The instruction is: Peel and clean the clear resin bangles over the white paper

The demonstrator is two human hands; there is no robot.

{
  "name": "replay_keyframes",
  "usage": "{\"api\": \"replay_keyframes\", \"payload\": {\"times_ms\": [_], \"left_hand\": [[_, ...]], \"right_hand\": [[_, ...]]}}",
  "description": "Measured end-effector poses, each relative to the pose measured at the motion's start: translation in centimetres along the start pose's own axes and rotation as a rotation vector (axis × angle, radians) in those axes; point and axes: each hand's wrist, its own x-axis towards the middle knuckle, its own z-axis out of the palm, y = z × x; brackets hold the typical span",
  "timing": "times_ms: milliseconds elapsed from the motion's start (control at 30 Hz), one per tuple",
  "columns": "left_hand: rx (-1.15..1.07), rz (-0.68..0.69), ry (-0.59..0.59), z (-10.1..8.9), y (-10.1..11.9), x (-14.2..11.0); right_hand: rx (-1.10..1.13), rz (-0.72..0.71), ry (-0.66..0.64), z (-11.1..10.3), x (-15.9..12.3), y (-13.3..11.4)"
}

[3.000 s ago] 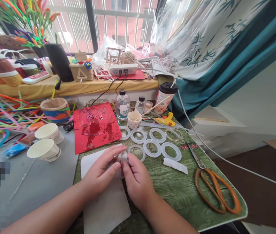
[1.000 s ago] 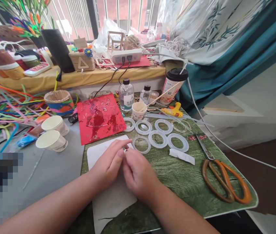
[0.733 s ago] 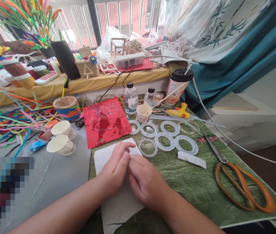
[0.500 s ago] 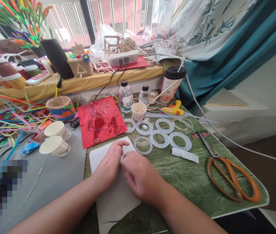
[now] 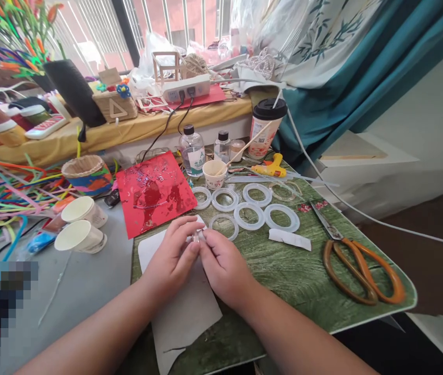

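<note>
My left hand [image 5: 176, 247] and my right hand [image 5: 223, 263] meet above a sheet of white paper [image 5: 184, 323] on the green table. Between their fingertips is a small clear, shiny piece [image 5: 196, 237], mostly covered, whose kind I cannot make out. The left thumb and fingers pinch it from one side. On the other side my right hand is closed, with its thumb and curled forefinger against the piece. Just beyond the hands lie several translucent silicone ring molds [image 5: 249, 216]. A sticky-looking red sheet [image 5: 155, 195] lies behind the left hand.
Large scissors [image 5: 346, 260] and a white paper strip [image 5: 290, 239] lie at right. Behind stand a paper cup with a stick [image 5: 214, 174], a clear bottle [image 5: 193, 153], a tall drink cup [image 5: 264, 130] and a yellow glue gun [image 5: 270, 166]. Two paper cups [image 5: 75, 237] are at left.
My hands have turned slightly, so the small clear piece now shows between the fingertips. My right hand has rolled from knuckles-up to thumb-up. The whole view has shifted a little.
</note>
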Motion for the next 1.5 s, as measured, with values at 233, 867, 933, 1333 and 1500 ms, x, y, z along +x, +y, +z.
{"api": "replay_keyframes", "payload": {"times_ms": [233, 867, 933, 1333, 1500], "left_hand": [[0.117, 0.061, -0.134, -0.4, -0.3, 0.1], [-0.294, -0.287, 0.010, 0.4, 0.1, -0.2], [-0.435, -0.343, 0.073, 0.3, 0.2, 0.0], [-0.869, -0.450, 0.020, 0.5, -0.3, 0.8], [-0.421, -0.207, 0.018, 0.2, -0.2, -0.2]], "right_hand": [[0.029, -0.053, -0.042, -0.2, -0.2, -0.5], [-0.215, -0.396, -0.222, -0.4, -0.3, -0.8], [-0.197, -0.352, -0.219, -0.3, -0.3, -0.9], [0.235, 0.148, 0.059, 0.0, 0.3, -0.1], [0.238, 0.250, 0.078, -0.4, 0.5, 0.0]]}}
